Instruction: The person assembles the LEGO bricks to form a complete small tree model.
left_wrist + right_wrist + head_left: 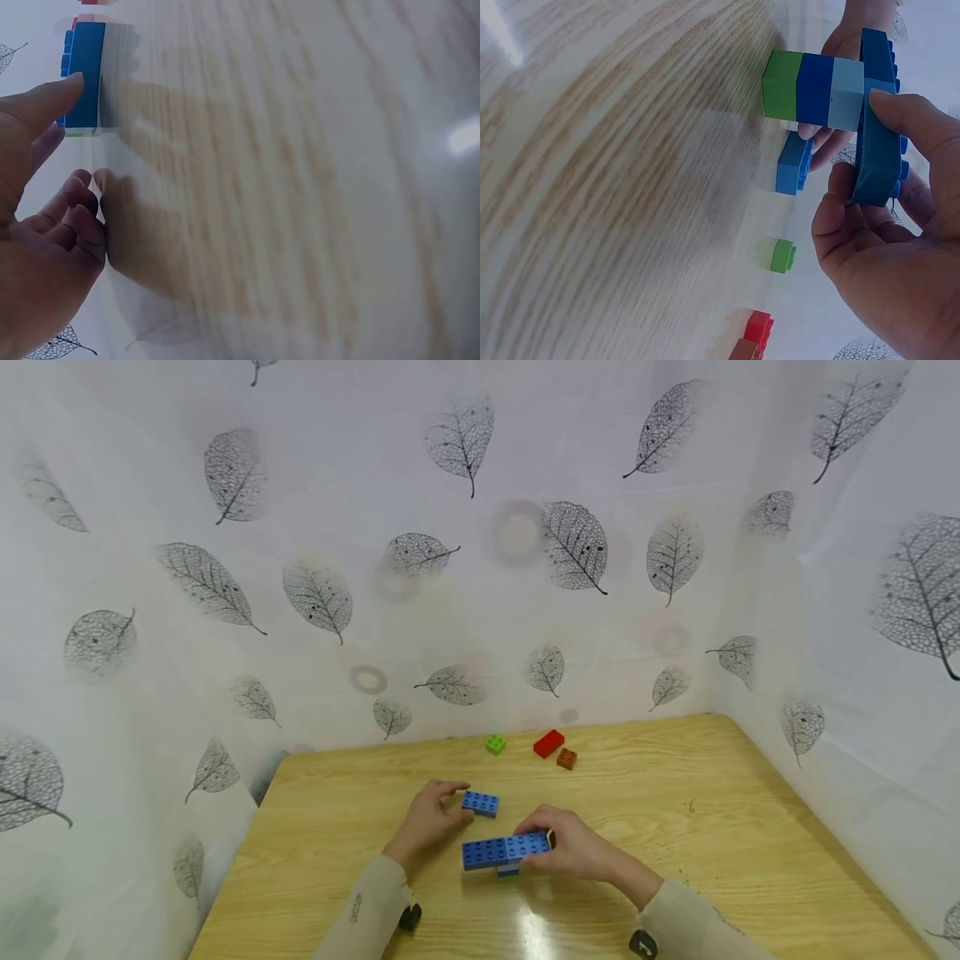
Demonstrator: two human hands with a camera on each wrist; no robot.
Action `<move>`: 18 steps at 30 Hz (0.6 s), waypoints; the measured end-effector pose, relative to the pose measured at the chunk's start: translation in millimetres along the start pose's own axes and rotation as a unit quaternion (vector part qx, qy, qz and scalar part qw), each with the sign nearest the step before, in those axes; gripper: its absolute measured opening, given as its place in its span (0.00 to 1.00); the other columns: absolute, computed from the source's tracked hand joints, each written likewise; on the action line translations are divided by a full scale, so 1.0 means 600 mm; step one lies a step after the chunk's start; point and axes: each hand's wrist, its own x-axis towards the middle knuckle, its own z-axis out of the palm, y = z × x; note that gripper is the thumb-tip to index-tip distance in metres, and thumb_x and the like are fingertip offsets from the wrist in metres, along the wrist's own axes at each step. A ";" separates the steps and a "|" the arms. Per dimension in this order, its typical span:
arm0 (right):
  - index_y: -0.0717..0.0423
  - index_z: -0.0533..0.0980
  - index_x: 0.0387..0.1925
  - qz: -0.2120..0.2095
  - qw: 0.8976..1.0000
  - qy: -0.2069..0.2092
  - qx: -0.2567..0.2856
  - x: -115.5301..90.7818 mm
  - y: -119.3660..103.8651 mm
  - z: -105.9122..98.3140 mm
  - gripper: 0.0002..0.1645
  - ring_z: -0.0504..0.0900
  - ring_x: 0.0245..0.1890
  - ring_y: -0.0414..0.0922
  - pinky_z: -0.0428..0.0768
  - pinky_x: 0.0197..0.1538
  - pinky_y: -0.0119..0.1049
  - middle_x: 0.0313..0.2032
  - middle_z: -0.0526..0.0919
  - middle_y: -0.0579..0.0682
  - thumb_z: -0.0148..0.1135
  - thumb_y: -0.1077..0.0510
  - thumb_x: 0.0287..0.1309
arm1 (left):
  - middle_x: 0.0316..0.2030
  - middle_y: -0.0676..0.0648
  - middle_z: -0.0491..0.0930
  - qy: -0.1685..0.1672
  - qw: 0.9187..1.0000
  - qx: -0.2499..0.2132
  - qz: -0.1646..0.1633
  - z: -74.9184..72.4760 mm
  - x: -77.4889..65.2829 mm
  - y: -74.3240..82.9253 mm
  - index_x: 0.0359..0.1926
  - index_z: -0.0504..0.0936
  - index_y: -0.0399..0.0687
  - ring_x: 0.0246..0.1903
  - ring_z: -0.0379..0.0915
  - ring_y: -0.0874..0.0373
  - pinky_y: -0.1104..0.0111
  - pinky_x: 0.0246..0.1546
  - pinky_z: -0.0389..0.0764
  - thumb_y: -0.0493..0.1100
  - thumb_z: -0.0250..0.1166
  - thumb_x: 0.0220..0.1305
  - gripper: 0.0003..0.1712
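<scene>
My right hand (573, 846) grips a blue brick (527, 843) between thumb and fingers. Beside it, a darker blue brick (483, 853) extends the top row to the left. In the right wrist view, a light blue block (847, 94), a dark blue block (815, 88) and a green block (781, 86) are stacked under that row, green side towards the table. My left hand (429, 818) has thumb and index finger at opposite sides of a separate blue brick (482, 803) lying on the table, pinching its left end. Its other fingers are curled.
At the back of the wooden table (675, 793) lie a small lime green brick (495, 744), a red brick (549, 743) and a small brown brick (567, 759). A leaf-patterned white curtain (480, 610) hangs behind the table and along its sides.
</scene>
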 end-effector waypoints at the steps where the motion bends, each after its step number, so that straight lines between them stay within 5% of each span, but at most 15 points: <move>1: 0.47 0.83 0.53 -0.001 1.000 0.000 0.001 0.000 0.000 0.000 0.20 0.76 0.42 0.34 0.79 0.45 0.32 0.46 0.82 0.43 0.76 0.48 0.62 | 0.55 0.39 0.79 -0.001 1.000 0.001 0.000 0.000 -0.001 0.001 0.63 0.84 0.47 0.53 0.76 0.46 0.56 0.50 0.77 0.45 0.77 0.63 0.28; 11: 0.47 0.83 0.54 0.002 1.000 -0.004 0.006 -0.001 -0.003 -0.001 0.20 0.76 0.43 0.34 0.79 0.46 0.32 0.47 0.83 0.43 0.76 0.49 0.62 | 0.55 0.43 0.82 -0.013 1.000 -0.013 -0.005 -0.003 -0.007 0.007 0.54 0.86 0.48 0.59 0.77 0.45 0.44 0.63 0.76 0.46 0.77 0.63 0.20; 18: 0.46 0.83 0.54 -0.001 1.000 0.002 0.000 0.000 0.002 0.001 0.21 0.76 0.43 0.34 0.79 0.46 0.32 0.47 0.83 0.43 0.76 0.48 0.62 | 0.46 0.49 0.86 -0.031 0.999 -0.042 -0.011 -0.009 -0.006 0.005 0.51 0.85 0.46 0.42 0.78 0.58 0.64 0.46 0.80 0.47 0.78 0.63 0.19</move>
